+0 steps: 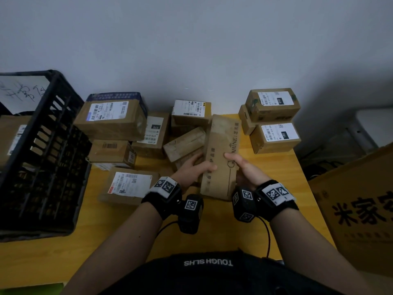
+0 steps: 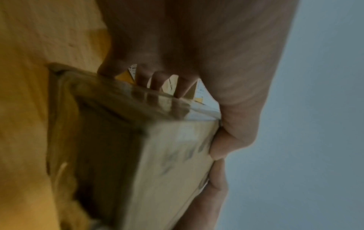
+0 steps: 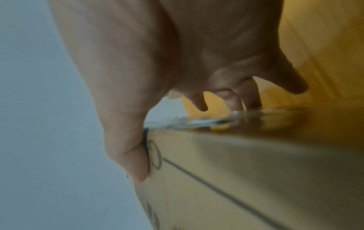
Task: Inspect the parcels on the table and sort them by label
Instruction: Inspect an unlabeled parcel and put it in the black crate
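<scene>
I hold a long brown printed parcel [image 1: 221,158] with both hands above the yellow table [image 1: 119,228]. My left hand [image 1: 195,169] grips its left side, thumb on top and fingers underneath. My right hand [image 1: 244,167] grips its right side the same way. No label shows on its upper face. In the left wrist view the parcel [image 2: 157,155] is blurred, with my thumb [image 2: 226,143] on its edge. In the right wrist view the parcel [image 3: 236,171] shows a printed line, and my thumb [image 3: 133,155] presses its face.
Labelled parcels crowd the back of the table: a large one [image 1: 110,120] at left, a stack [image 1: 274,120] at right, one [image 1: 129,185] near my left wrist. A black crate [image 1: 42,156] stands at left, a big printed carton [image 1: 361,209] at right.
</scene>
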